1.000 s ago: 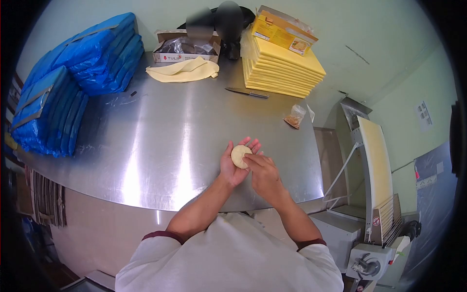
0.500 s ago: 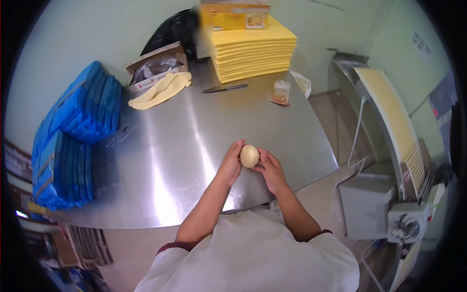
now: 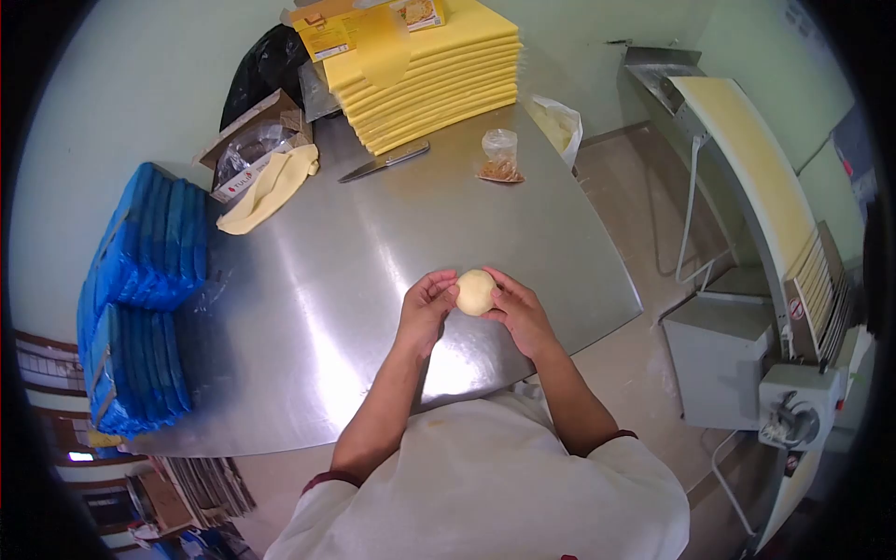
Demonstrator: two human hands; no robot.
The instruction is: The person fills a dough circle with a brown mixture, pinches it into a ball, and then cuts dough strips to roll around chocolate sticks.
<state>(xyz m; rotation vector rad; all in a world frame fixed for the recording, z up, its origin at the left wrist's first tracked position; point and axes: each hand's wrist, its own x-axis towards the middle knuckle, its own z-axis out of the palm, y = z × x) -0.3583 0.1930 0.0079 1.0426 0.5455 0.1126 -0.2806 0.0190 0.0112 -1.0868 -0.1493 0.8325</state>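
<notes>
Dough ball (image 3: 475,291) is held between both hands just above the steel table (image 3: 373,252), close to its front edge and nearer the right corner. The ball is round, pale and smooth. The left hand (image 3: 425,308) is curled around the left side of the ball, with its fingertips (image 3: 446,280) bent onto the dough. The right hand (image 3: 523,313) is cupped against the right side, and its fingers (image 3: 493,277) are laid over the upper part of the ball. So the ball is pinched from two sides, and neither hand is spread flat. Whether the ball touches the table surface cannot be told.

At the back edge of the table a tall stack of yellow sheets (image 3: 439,79) is placed, and a printed box (image 3: 359,23) is laid on top of it. A knife (image 3: 385,161) is seen just in front of the stack, with its blade towards the left. A small clear bag (image 3: 500,157) with brown crumbs is set near the right edge, and another plastic bag (image 3: 560,121) is seen behind it. At the back left corner an open carton (image 3: 245,149) is kept, and a folded dough sheet (image 3: 269,189) is rested against it. Blue packs (image 3: 140,289) are piled along the left edge. A dough sheeter (image 3: 765,224) with a yellowish belt is standing to the right of the table, well apart from the hands.
</notes>
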